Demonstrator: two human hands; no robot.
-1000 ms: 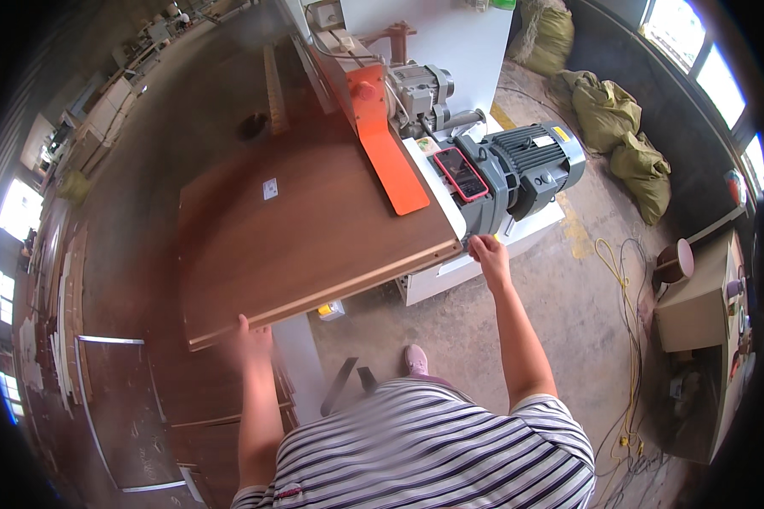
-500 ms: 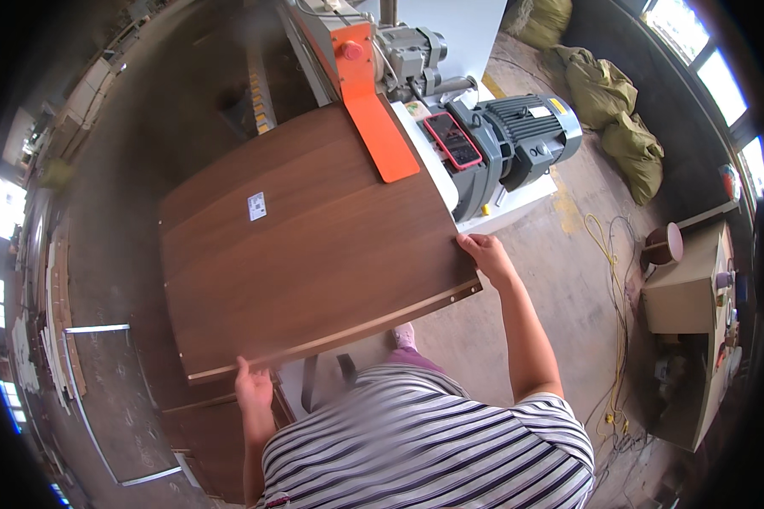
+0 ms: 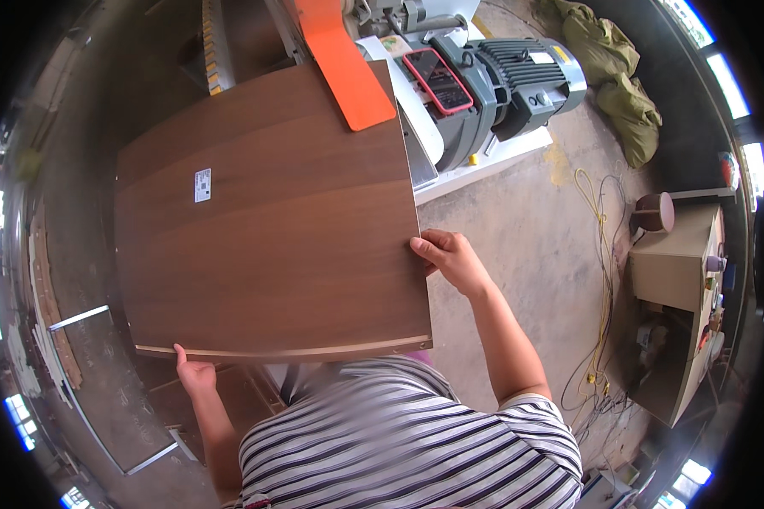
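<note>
A broad brown wood-grain panel (image 3: 272, 263) spans the space in front of me, with a small white label (image 3: 203, 185) on its upper left. My right hand (image 3: 452, 259) grips its right edge, thumb on top and the other fingers partly hidden underneath. At the near left edge, my left hand (image 3: 197, 375) supports the panel from below, its thumb up against the pale, uncovered edge. The far end of the panel lies beneath an orange metal guard (image 3: 348, 76) of the machine.
A grey motor (image 3: 526, 85) stands on the machine's white base, with a red-cased phone (image 3: 438, 81) lying beside it. Cables (image 3: 601, 280) run over the floor at right, near a beige cabinet (image 3: 666, 267). Sacks (image 3: 624, 110) lie against the far right wall.
The panel has swung round and shifted left and nearer, its near edge now almost level across my view. Both hands moved left with it, still holding. My view has shifted too.
</note>
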